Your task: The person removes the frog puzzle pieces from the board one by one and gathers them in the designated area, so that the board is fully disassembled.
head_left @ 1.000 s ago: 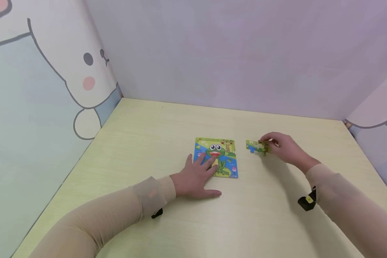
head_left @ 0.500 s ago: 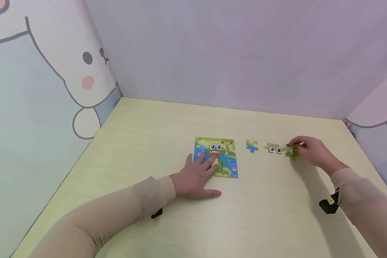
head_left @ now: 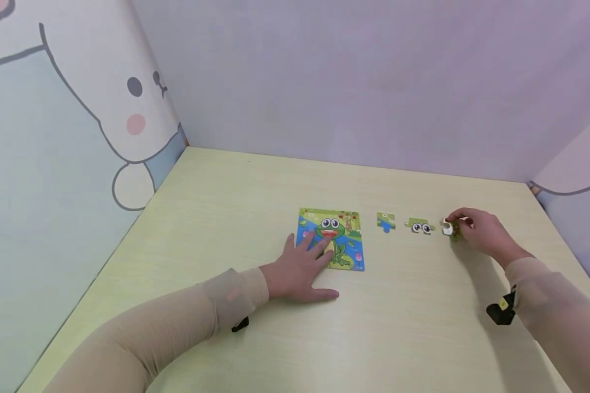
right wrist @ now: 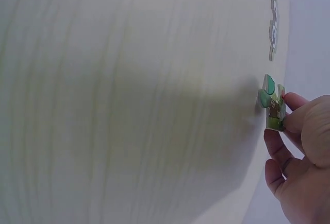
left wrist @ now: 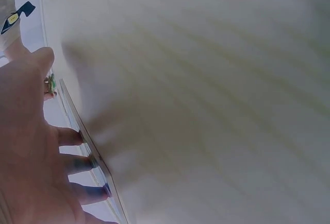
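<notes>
My left hand (head_left: 297, 273) lies spread out, with its fingertips resting on a square frog picture (head_left: 351, 240). Part of the frog is covered by those fingers. In the left wrist view the fingers (left wrist: 77, 163) reach over the board's edge. Off to the right, my right hand (head_left: 483, 232) pinches a jigsaw piece (right wrist: 273, 109) printed green and brown between thumb and fingers, standing on edge close over the table. A whitish face of a piece shows at the fingertips in the head view.
Two jigsaw pieces lie in a row between the board and my right hand: a green and blue piece (head_left: 385, 221) and a piece with frog eyes (head_left: 420, 225). A pale wall (head_left: 354, 87) rises behind the wooden table (head_left: 255, 185).
My right hand has moved right, leaving the green-blue piece and then the eyes piece on the table. The piece in its fingers has since turned. The left hand has stayed put.
</notes>
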Demonstrator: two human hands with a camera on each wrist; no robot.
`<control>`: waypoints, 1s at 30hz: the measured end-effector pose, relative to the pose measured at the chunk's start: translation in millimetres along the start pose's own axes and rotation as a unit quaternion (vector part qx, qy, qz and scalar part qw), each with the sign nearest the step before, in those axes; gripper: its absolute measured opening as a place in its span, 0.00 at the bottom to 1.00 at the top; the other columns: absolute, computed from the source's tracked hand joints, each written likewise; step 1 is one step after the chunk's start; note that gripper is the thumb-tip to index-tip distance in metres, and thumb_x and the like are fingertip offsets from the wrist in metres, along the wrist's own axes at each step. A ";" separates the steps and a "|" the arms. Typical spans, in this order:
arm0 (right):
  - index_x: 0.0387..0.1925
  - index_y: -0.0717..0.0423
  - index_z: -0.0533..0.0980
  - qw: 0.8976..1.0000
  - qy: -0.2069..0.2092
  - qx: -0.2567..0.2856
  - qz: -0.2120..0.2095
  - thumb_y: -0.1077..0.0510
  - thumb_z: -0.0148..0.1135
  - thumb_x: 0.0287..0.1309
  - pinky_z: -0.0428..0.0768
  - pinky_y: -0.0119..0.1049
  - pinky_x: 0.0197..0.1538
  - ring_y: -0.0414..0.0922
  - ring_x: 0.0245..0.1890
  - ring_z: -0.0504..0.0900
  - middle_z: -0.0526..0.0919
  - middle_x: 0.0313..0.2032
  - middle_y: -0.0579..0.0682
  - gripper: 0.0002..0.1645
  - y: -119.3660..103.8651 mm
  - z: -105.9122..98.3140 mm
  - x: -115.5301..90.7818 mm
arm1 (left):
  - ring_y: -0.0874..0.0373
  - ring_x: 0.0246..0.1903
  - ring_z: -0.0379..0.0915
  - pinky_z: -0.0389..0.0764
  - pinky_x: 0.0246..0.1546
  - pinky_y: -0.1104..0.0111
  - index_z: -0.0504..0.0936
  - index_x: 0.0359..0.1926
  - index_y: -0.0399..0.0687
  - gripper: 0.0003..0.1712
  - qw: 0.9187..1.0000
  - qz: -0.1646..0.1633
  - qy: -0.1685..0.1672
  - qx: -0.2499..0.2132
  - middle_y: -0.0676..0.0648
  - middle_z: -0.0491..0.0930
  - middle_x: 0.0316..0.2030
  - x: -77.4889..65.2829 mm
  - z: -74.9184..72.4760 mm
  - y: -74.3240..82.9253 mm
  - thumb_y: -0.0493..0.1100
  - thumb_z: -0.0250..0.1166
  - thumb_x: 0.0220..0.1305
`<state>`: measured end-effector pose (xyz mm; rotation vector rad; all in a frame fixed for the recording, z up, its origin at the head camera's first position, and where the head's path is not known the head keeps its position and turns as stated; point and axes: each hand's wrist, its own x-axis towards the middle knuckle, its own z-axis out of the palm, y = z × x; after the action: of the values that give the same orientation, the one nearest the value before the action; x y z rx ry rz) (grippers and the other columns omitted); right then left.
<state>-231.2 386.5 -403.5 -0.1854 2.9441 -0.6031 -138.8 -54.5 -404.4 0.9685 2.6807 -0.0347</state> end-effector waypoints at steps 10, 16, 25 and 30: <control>0.59 0.65 0.77 1.000 -0.010 0.000 0.011 0.65 0.41 0.75 0.74 0.50 0.44 0.63 0.48 0.73 0.75 0.59 0.74 0.21 -2.8 -0.7 -2.6 | 0.37 0.84 0.39 0.53 0.74 0.30 0.56 0.83 0.59 0.54 1.000 0.000 0.005 -0.004 0.49 0.47 0.85 -0.9 -0.6 0.9 0.82 0.47 0.67; 0.61 0.65 0.76 1.000 -0.005 0.011 -0.011 0.65 0.42 0.77 0.75 0.56 0.49 0.65 0.54 0.74 0.75 0.62 0.73 0.21 -24.0 1.9 0.5 | 0.38 0.84 0.38 0.51 0.75 0.30 0.56 0.83 0.60 0.53 1.000 0.000 0.006 -0.010 0.49 0.47 0.85 -2.0 -1.9 -0.3 0.82 0.48 0.68; 0.62 0.65 0.75 0.997 -0.009 0.046 -0.060 0.65 0.45 0.77 0.78 0.56 0.52 0.65 0.58 0.76 0.77 0.62 0.69 0.20 -68.6 15.3 13.2 | 0.36 0.84 0.37 0.49 0.75 0.29 0.57 0.82 0.60 0.52 1.000 -0.003 0.014 -0.022 0.49 0.45 0.85 -4.1 -2.2 -2.9 0.81 0.48 0.68; 0.64 0.64 0.75 0.994 -0.022 0.057 -0.090 0.63 0.50 0.77 0.79 0.57 0.55 0.63 0.59 0.78 0.79 0.63 0.67 0.20 -100.3 26.6 22.5 | 0.36 0.84 0.37 0.48 0.75 0.28 0.59 0.82 0.60 0.52 0.999 -0.003 0.009 -0.034 0.49 0.46 0.85 -13.3 1.7 -5.5 0.81 0.48 0.68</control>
<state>-239.8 281.6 -390.1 -0.4480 2.8600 -0.7794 -132.2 -67.2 -402.8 0.9437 2.6817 0.0641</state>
